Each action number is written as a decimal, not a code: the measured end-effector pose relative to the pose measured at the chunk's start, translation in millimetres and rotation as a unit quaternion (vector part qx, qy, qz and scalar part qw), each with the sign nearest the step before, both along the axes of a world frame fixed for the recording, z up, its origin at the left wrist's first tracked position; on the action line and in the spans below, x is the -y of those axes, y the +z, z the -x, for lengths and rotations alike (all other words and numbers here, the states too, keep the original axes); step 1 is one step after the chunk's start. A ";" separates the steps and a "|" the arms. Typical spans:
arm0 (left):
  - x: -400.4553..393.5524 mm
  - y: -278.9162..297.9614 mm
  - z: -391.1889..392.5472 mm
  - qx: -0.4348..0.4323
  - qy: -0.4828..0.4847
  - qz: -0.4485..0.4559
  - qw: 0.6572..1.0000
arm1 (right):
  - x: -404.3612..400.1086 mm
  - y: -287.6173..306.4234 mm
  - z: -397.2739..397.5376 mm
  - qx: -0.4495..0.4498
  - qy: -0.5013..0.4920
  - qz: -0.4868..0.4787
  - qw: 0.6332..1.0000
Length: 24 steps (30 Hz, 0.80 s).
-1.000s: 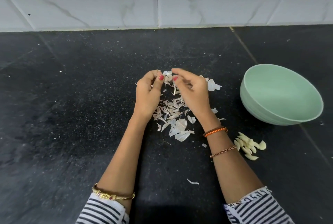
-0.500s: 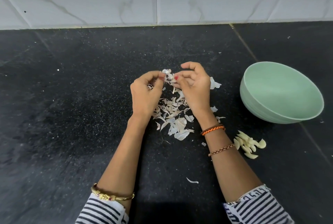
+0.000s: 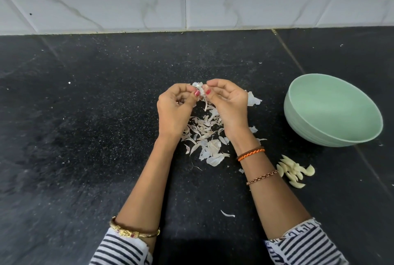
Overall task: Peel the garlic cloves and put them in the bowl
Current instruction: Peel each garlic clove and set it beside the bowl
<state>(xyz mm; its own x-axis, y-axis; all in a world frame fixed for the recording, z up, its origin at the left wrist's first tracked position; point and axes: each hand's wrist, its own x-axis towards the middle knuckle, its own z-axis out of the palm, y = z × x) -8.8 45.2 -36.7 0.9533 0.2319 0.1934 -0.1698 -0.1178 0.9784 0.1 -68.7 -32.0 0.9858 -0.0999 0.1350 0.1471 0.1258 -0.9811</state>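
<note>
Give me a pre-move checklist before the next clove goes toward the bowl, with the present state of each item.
1. Clove pinched between left hand and right hand: ok.
2. Clove fully peeled: not ok, skin still hangs from it.
3. Bowl upright, mouth unobstructed: ok.
4. Peeled cloves in bowl: not ok, piled on the counter beside it.
5. Skins kept apart from peeled cloves: ok.

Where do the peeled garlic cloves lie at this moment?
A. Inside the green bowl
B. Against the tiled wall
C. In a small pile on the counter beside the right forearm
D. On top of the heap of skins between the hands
C: the peeled garlic cloves sit in a pile on the black counter, beside the right forearm and in front of the green bowl, whose visible inside looks empty.
</note>
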 end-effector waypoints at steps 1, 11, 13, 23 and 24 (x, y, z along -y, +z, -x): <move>0.0 -0.4 0.6 0.006 0.013 -0.023 1.000 | 0.0 -0.9 -0.8 0.004 -0.009 0.008 1.000; -1.3 2.5 3.3 -0.018 0.015 -0.035 0.999 | -1.6 -9.1 -2.6 0.030 -0.003 0.085 0.996; -1.7 2.0 3.0 -0.025 0.007 -0.029 0.999 | -2.0 -9.4 -2.2 0.031 -0.004 0.091 0.995; -2.8 3.0 0.7 -0.052 -0.022 0.022 0.998 | -3.9 -9.3 -0.6 0.084 -0.045 0.114 0.989; -2.4 4.3 1.4 -0.051 -0.030 0.037 0.998 | -4.5 -9.4 -0.3 0.092 -0.047 0.113 0.988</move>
